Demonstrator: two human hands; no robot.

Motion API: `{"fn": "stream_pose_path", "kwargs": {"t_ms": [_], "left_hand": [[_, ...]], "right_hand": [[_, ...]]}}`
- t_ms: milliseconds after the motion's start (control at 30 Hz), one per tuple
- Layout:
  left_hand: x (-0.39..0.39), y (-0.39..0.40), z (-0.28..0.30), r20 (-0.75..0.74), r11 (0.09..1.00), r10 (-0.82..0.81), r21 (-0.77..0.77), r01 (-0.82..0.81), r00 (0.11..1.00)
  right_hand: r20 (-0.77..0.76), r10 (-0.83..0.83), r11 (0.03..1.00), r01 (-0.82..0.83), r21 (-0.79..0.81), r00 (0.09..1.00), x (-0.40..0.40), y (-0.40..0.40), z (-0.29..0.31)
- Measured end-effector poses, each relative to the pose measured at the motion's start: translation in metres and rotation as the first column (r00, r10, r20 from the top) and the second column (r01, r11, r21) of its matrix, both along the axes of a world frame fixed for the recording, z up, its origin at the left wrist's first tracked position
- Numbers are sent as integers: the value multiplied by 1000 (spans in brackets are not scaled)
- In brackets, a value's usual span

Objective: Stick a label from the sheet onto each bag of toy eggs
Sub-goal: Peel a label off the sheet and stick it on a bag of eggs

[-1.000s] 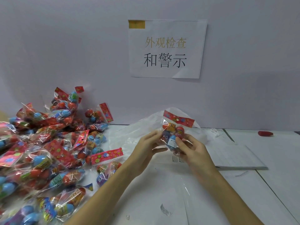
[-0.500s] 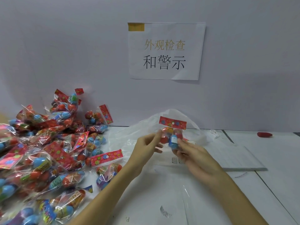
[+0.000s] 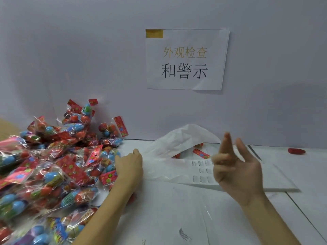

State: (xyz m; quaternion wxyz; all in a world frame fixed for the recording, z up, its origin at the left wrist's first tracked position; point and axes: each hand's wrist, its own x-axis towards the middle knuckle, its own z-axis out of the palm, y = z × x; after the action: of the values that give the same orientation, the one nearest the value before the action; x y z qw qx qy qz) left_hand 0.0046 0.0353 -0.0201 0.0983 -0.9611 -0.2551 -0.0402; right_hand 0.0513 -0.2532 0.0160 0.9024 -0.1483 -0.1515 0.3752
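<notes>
- The step in hand looks like fetching the next bag: the left hand (image 3: 130, 165) reaches to the near edge of the pile of toy-egg bags (image 3: 53, 165), its fingers curled among the packets. Whether it has hold of one I cannot tell, since the fingertips are hidden behind the bags.
- The right hand (image 3: 237, 170) is raised above the table, empty, fingers loosely spread and pointing upward.
- The label sheet (image 3: 201, 171) lies flat just left of the right hand, rows of small printed labels showing.
- Behind the sheet a white plastic bag (image 3: 178, 140) gapes open toward the person; a red header card (image 3: 201, 153) shows in its mouth, probably a labelled bag.
- Next, I judge, a single packet must be drawn from the pile and a label peeled with the free hand.
- Room: the white table (image 3: 177, 209) between the forearms gives working space; the pile crowds the left, and the wall stands close behind. A small red object (image 3: 296, 150) lies far right, well apart.
</notes>
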Motion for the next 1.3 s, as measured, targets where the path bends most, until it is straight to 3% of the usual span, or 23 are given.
{"fn": "stream_pose_path", "kwargs": {"t_ms": [100,167,233,300,433,533,633,733,833,933,1000,1100,1167,1267,1300], "left_hand": [[1,5,7,163,995,-64,-60,75,984],[3,3,11,395,974,-61,-177,141,917],[5,-5,16,642,890,-8,-346,298,767],[8,-17,21,786,760,136,-473,446,603],[9,-40,16,766,562,419,-641,523,488],[7,-55,12,746,496,494,-664,560,447],[6,-63,17,644,281,563,-739,613,518],[4,-66,23,531,124,398,-839,529,748],[1,-69,29,498,10,253,-858,513,829],[0,-69,28,595,63,159,-803,593,788],[1,-66,26,616,90,203,-786,612,761],[2,-61,24,585,31,278,-798,602,762],[2,-62,24,569,18,281,-808,589,773],[3,-65,22,571,38,304,-807,590,762],[3,-66,20,595,86,299,-796,600,746]], "right_hand": [[59,-122,963,133,-236,991,1,12,-8],[160,-116,889,174,-424,980,1,22,-13],[318,-45,769,236,-593,947,-4,32,-20],[445,17,684,315,-659,895,-10,43,-29],[578,190,684,315,-658,794,-25,60,-45],[757,184,640,508,-576,627,-31,66,-46],[820,-19,482,723,-494,572,-24,64,-44],[815,-148,391,790,-471,560,-12,53,-41],[791,-225,345,806,-482,569,-3,43,-39],[792,-226,295,815,-499,567,3,38,-39],[815,-124,267,810,-522,566,4,33,-35],[905,99,162,891,-424,413,7,23,-31],[932,118,112,928,-354,341,7,18,-29],[932,106,93,930,-356,346,8,15,-30],[927,91,103,922,-373,365,7,15,-29]]}}
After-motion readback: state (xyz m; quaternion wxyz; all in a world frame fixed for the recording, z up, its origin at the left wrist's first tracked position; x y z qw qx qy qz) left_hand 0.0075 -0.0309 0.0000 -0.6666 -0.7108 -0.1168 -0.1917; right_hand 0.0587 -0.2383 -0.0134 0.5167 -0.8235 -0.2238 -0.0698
